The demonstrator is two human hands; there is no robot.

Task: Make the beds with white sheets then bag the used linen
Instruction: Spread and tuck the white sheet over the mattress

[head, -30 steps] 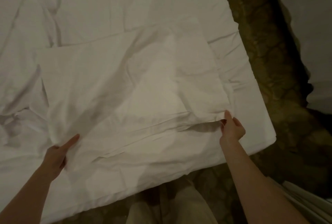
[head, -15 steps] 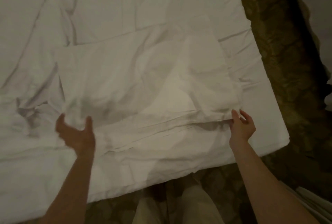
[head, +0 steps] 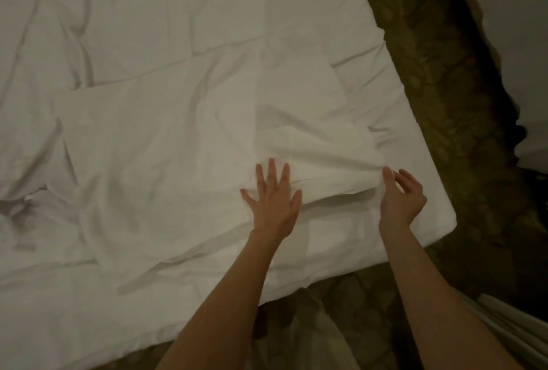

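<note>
Two layers at least show in the folded sheet [head: 207, 138], lying on the bed [head: 415, 191] toward its 3 o'clock edge. It looks light, limp, prone to creasing; best taken at corners. Left hand [head: 274, 200] presses flat, fingers spread; right hand [head: 400, 194] pinches the near-right corner.

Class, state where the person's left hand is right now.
In the head view, the left hand lies flat on the folded white sheet, lower centre, just left of the right hand.
</note>
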